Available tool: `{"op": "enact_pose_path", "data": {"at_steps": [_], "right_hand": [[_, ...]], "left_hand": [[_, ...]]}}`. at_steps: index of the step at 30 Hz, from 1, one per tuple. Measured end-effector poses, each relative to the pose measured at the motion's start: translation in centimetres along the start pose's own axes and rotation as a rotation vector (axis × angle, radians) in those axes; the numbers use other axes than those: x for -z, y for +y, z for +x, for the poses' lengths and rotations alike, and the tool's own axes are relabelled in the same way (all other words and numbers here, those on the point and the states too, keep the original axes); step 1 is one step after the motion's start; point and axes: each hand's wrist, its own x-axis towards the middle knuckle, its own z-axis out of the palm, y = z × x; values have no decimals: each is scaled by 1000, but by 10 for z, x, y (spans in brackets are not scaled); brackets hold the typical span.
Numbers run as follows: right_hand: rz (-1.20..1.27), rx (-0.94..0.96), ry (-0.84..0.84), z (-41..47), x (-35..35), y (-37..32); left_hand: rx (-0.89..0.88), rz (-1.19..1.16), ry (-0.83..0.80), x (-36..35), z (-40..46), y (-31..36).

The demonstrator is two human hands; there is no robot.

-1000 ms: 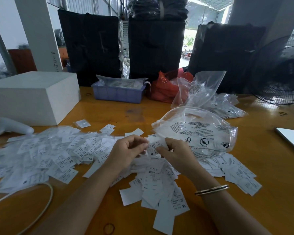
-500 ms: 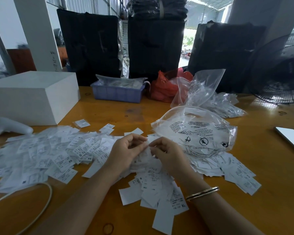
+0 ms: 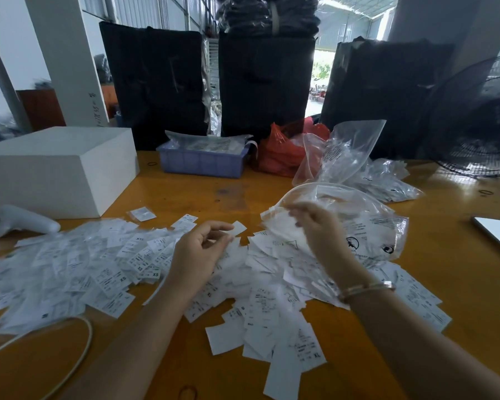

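The loose tags (image 3: 267, 310) lie in a heap on the table (image 3: 185, 194) right under both hands, touching a second heap of sleeved tags (image 3: 70, 269) to the left. The clear bag (image 3: 367, 223) lies just behind them on the right. The right hand (image 3: 318, 229) is at the bag's mouth, fingers bent and blurred, and seems to pinch its near lip. The left hand (image 3: 199, 249) hovers over the heap with fingers loosely curled and thumb close to the forefinger; whether a tag sits between them I cannot tell. A single tag (image 3: 238, 228) lies just past its fingertips. The bag is limp, so its mouth may fold shut under a one-handed hold and tags would slide back out. The two heaps meet, so sizes could get mixed by a careless sweep. The fan (image 3: 479, 134) at the far right could scatter paper this light if it is running. Readable print is "XS" on several left-heap tags, "XL" on a near one and a lone "S" by the middle. The bag has round symbols and small warning text too fine to read, and the marks on the pillar (image 3: 70, 62) are also illegible
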Motion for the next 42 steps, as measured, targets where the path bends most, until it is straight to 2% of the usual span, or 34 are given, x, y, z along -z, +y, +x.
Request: {"op": "enact_pose_path", "data": {"at_steps": [2, 5, 7, 10, 12, 15, 17, 20, 23, 25, 27, 29, 31, 35, 38, 40, 42], "right_hand": [[-67, 4, 199, 28, 17, 3], [-318, -30, 327, 59, 38, 16], [-622, -96, 235, 67, 50, 28], [-1143, -270, -126, 64, 60, 45], [-1210, -298, -234, 55, 58, 51], [-1198, -204, -152, 48, 53, 55], [-1164, -174, -92, 47, 52, 58], [-936, -162, 72, 43, 51, 55], [-621, 74, 267, 34, 40, 33], [-361, 125, 200, 23, 24, 12], [-167, 85, 12, 8, 5, -3], [-79, 21, -153, -6, -14, -10], [-24, -21, -227, -14, -27, -11], [23, -58, -253, -20, -41, -1], [46, -88, -99, -21, -46, 9], [-296, -24, -65, -18, -47, 18], [-669, 43, -172, -18, -50, 25]], "left_hand": [[-84, 194, 32, 3, 1, -3], [-184, 439, 79, 6, 3, -6], [-175, 535, 112, 10, 4, -7], [-141, 805, 124, 15, 5, -12], [-94, 937, 116, 16, 6, -14], [-89, 985, 109, 16, 6, -16], [-121, 933, 103, 14, 6, -15], [-181, 755, 49, 6, 4, -12], [-187, 425, -50, -4, 0, -6], [-128, 234, -144, -8, -4, 0], [-55, 77, -218, -10, -6, 4], [5, -83, -248, -10, -7, 7], [44, -168, -246, -11, -6, 7], [89, -196, -122, -13, -5, 3], [207, -272, -25, -13, -3, 1], [260, -326, 1, -13, -2, -1], [270, -333, -7, -13, -1, -1]]}}
